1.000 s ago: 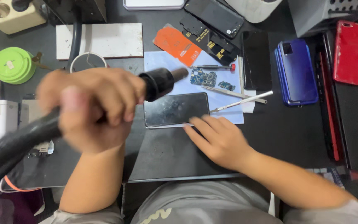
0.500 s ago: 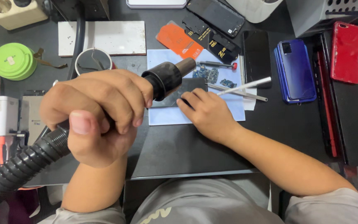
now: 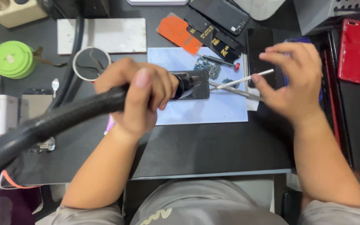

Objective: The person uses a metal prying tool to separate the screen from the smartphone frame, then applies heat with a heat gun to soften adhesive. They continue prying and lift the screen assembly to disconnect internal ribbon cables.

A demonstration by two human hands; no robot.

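Heating step, head view: left hand [image 3: 140, 98] has its grip wrapped tight around the black hot-air handle [image 3: 105, 104], nozzle [image 3: 185, 83] just past the fingers and aimed at the dark phone [image 3: 196, 85]. Phone lies flat on the pale blue mat [image 3: 213, 110], directly beyond the nozzle tip; whether nozzle touches it, can't tell. Thick hose [image 3: 30, 133] trails back from the grip toward the body.

Right hand [image 3: 290, 81] sits apart from the phone, off to the right. Grip pinches a thin white pry stick [image 3: 240, 80] between thumb and fingertips, stick tip pointing back toward the phone. Metal tweezers [image 3: 234, 91] lie on the mat just below the stick, untouched.

Judgement: softening adhesive on the phone, pry tool staged. Next move calls for keeping the nozzle hovering over the phone edge while the stick tip comes in low at the seam, without crossing the air stream.
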